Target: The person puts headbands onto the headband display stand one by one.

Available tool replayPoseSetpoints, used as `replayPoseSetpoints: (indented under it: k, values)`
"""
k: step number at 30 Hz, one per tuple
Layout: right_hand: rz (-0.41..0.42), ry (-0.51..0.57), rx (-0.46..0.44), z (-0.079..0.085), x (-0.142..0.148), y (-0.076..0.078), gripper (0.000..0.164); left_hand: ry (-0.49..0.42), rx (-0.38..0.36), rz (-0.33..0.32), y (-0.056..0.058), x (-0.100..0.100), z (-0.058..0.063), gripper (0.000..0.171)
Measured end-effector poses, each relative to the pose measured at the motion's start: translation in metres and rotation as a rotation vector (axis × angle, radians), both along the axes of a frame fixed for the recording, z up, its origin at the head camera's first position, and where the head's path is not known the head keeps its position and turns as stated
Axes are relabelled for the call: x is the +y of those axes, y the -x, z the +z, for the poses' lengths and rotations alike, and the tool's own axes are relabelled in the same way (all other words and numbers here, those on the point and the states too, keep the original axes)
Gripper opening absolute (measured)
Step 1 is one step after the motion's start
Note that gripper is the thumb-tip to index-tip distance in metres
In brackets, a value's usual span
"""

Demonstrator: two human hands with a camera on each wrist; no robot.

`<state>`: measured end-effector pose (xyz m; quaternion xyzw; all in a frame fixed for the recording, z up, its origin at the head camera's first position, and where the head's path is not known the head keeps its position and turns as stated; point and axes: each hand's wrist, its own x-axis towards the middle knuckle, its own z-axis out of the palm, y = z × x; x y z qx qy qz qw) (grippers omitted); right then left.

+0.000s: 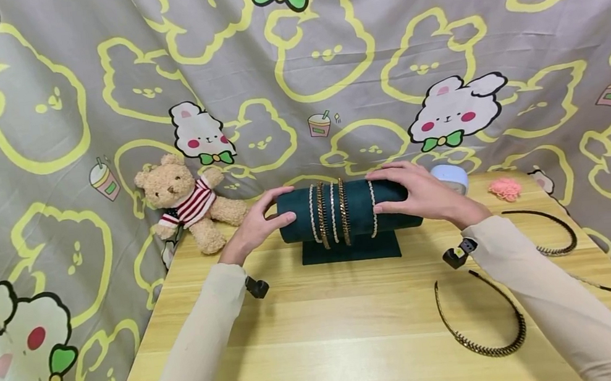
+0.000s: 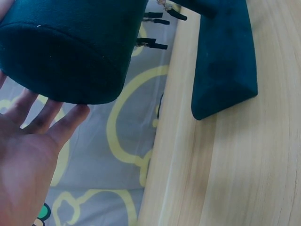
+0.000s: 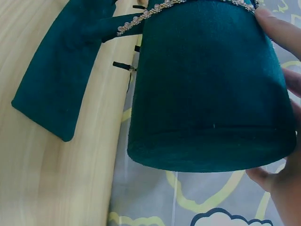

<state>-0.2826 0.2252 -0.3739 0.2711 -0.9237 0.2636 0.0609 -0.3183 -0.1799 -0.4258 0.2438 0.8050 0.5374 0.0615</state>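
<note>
The dark green roll (image 1: 358, 208) sits right between our two hands, on its green base (image 1: 351, 249) on the table (image 1: 310, 339). Our hands are apart. The left hand (image 1: 255, 223) holds one end of the roll, thumb in front and fingers on top and behind. The right hand (image 1: 423, 193) curls over the other side of the roll. Its tips touch a sparkly headband (image 1: 374, 223), but we cannot tell if they pinch it too. Nearer to our left hand, two light headbands (image 1: 333, 215) and two gold headbands (image 1: 344, 214) hug the roll close together.

We think the step in hand is getting the sparkly headband straight while we keep the roll steady. The next move seems to call for a soft nudge from the right hand, with the left hand holding on, so nothing tips over.

By our right arm lie a braided headband (image 1: 493, 353) and a dark headband (image 1: 575, 240). Past our right hand we see a pale blue thing (image 1: 452, 176) and a pink fluffy thing (image 1: 505, 189). Past our left hand sits a teddy bear (image 1: 189, 202) in a stripy shirt.
</note>
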Motion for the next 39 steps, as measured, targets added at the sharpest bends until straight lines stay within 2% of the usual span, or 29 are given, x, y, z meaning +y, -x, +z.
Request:
replayPoseSetpoints:
  k: [12,21,32,39]
  values:
    - [0.005,-0.038,0.082,0.004,-0.007,0.000,0.068,-0.005,0.001,0.003,0.000,0.001,0.000,0.059]
    - [-0.021,-0.088,0.062,0.009,-0.017,-0.001,0.070,0.000,0.001,0.004,0.000,0.000,-0.001,0.064]
    - [0.008,-0.124,0.031,0.013,-0.024,0.002,0.071,-0.006,-0.001,-0.001,-0.001,0.000,-0.001,0.061]
    - [0.008,-0.120,0.016,0.013,-0.024,0.002,0.072,-0.011,-0.003,0.000,0.001,0.000,-0.002,0.066]
